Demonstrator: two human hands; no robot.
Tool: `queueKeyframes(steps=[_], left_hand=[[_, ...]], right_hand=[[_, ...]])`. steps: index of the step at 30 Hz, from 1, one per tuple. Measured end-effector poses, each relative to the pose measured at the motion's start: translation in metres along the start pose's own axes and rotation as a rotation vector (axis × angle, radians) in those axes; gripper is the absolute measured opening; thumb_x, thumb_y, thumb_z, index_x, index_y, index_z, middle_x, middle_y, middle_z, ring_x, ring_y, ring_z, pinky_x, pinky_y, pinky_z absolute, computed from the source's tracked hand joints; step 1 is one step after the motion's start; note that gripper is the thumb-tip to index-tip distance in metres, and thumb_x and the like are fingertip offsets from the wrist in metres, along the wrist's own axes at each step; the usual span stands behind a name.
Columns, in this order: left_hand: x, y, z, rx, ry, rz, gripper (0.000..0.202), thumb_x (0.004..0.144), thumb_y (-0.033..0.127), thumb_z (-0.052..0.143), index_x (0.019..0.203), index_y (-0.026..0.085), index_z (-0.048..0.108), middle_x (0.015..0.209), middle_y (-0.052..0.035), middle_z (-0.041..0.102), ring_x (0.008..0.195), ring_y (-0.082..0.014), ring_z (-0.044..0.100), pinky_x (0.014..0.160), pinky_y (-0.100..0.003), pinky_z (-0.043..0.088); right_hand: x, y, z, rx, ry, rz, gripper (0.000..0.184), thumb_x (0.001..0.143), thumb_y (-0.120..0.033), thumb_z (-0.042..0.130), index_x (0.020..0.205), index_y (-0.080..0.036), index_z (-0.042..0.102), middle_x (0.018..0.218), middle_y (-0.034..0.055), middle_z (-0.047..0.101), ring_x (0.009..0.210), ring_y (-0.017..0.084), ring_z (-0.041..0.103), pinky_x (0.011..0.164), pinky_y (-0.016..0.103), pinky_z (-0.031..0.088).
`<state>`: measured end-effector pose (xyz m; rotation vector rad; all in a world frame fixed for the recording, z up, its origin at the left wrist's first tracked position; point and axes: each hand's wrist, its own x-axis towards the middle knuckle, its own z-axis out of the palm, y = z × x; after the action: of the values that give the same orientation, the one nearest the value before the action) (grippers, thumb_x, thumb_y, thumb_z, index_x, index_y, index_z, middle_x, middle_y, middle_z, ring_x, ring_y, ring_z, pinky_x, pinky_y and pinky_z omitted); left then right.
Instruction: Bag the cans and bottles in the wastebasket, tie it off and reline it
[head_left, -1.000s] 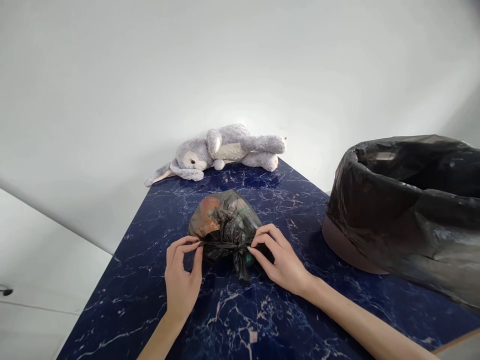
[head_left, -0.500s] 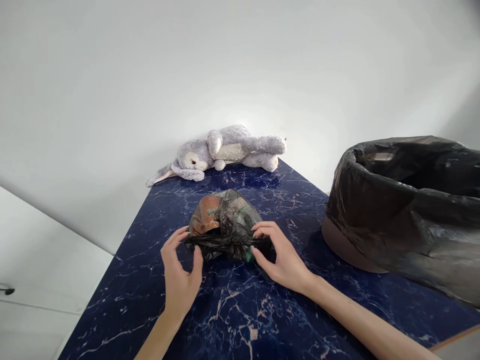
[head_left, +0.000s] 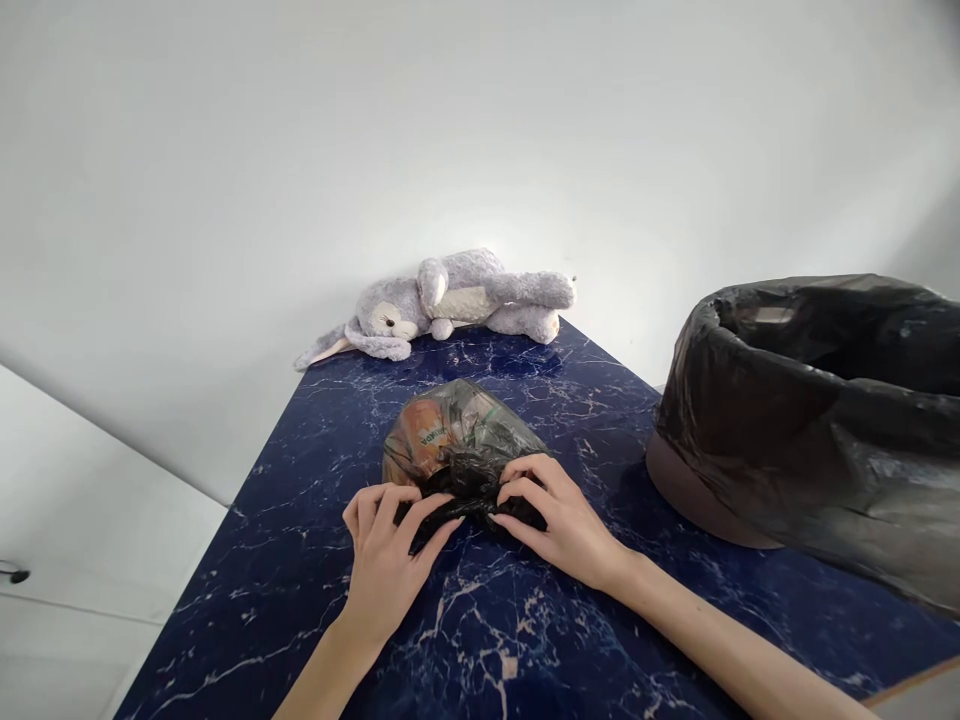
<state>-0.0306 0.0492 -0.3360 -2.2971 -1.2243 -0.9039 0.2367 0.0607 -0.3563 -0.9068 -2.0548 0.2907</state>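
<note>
A filled black garbage bag (head_left: 491, 425) lies on the dark blue marbled tabletop (head_left: 510, 610), its gathered top facing me. Through the thin film I can make out something orange-brown with green lettering (head_left: 431, 433) and paler, greenish contents. From the left, my left hand (head_left: 384, 555) curls over the gathered plastic, thumb and fingers pinching it near the middle. My right hand (head_left: 564, 520) grips the same gathered part from the right, fingers bent around it. The fingertips of both hands are close together. How the plastic is twisted or tied between them is hidden.
At the far edge a grey plush rabbit (head_left: 469, 300) lies on its side against the white wall (head_left: 480, 120). To the right stands a brown bin (head_left: 694, 490) lined with a black bag (head_left: 757, 410) folded over its rim.
My left hand has moved right and closed over the gathered plastic, and my right hand's fingers have drawn in. The bag's top is bunched more tightly, with the lettering more visible.
</note>
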Motion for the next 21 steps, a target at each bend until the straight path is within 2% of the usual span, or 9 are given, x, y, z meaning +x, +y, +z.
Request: queueKeyframes(steps=[3, 7, 10, 13, 17, 19, 21], left_hand=[[0.001, 0.000, 0.000, -0.009, 0.051, -0.019, 0.003, 0.100, 0.032, 0.070, 0.101, 0.031, 0.073, 0.101, -0.0069, 0.068, 0.105, -0.0296, 0.059, 0.094, -0.048, 0.042], [0.003, -0.002, 0.000, -0.059, 0.126, -0.129, 0.007, 0.100, 0.028, 0.068, 0.093, 0.028, 0.069, 0.100, -0.0063, 0.067, 0.100, -0.0278, 0.061, 0.090, -0.046, 0.043], [0.004, -0.005, -0.002, -0.143, 0.158, -0.258, 0.010, 0.101, 0.031, 0.065, 0.093, 0.027, 0.067, 0.103, -0.0064, 0.065, 0.100, -0.0265, 0.061, 0.092, -0.046, 0.044], [0.005, -0.012, -0.004, -0.248, 0.178, -0.466, 0.018, 0.101, 0.040, 0.065, 0.090, 0.026, 0.065, 0.104, -0.0058, 0.062, 0.102, -0.0262, 0.061, 0.094, -0.045, 0.046], [0.001, -0.030, -0.002, -0.419, 0.235, -0.862, 0.030, 0.095, 0.056, 0.068, 0.096, 0.025, 0.066, 0.113, -0.0055, 0.066, 0.110, -0.0268, 0.062, 0.093, -0.040, 0.049], [-0.001, -0.041, 0.000, -0.533, 0.296, -1.049, 0.039, 0.090, 0.061, 0.072, 0.101, 0.024, 0.067, 0.110, -0.0051, 0.068, 0.107, -0.0256, 0.064, 0.091, -0.038, 0.050], [-0.003, -0.049, 0.001, -0.641, 0.371, -1.180, 0.044, 0.086, 0.063, 0.075, 0.101, 0.022, 0.067, 0.103, -0.0039, 0.069, 0.101, -0.0237, 0.065, 0.089, -0.037, 0.050]], right_hand=[[-0.001, 0.003, 0.001, -0.006, 0.020, 0.023, 0.010, 0.103, -0.032, 0.066, 0.110, -0.028, 0.061, 0.124, 0.0106, 0.062, 0.119, 0.029, 0.061, 0.099, 0.050, 0.055], [-0.001, 0.005, 0.002, 0.034, 0.092, 0.045, 0.006, 0.103, -0.032, 0.066, 0.105, -0.028, 0.062, 0.120, 0.0092, 0.062, 0.115, 0.028, 0.062, 0.098, 0.049, 0.054], [0.000, 0.004, 0.001, 0.102, 0.136, 0.093, 0.005, 0.103, -0.032, 0.065, 0.103, -0.028, 0.062, 0.117, 0.0084, 0.061, 0.111, 0.026, 0.062, 0.096, 0.045, 0.055], [0.003, 0.001, -0.002, 0.198, 0.161, 0.161, 0.007, 0.104, -0.034, 0.064, 0.101, -0.028, 0.063, 0.115, 0.0081, 0.061, 0.107, 0.025, 0.064, 0.095, 0.042, 0.055], [0.007, 0.001, -0.003, 0.300, 0.219, 0.237, 0.013, 0.103, -0.038, 0.066, 0.097, -0.026, 0.064, 0.110, 0.0066, 0.062, 0.103, 0.023, 0.063, 0.094, 0.039, 0.053], [0.008, 0.003, -0.003, 0.341, 0.261, 0.288, 0.018, 0.102, -0.042, 0.066, 0.095, -0.026, 0.064, 0.106, 0.0060, 0.063, 0.098, 0.022, 0.062, 0.091, 0.038, 0.052], [0.009, 0.006, -0.003, 0.430, 0.302, 0.368, 0.023, 0.101, -0.047, 0.067, 0.094, -0.025, 0.063, 0.102, 0.0056, 0.063, 0.094, 0.022, 0.061, 0.089, 0.037, 0.051]])
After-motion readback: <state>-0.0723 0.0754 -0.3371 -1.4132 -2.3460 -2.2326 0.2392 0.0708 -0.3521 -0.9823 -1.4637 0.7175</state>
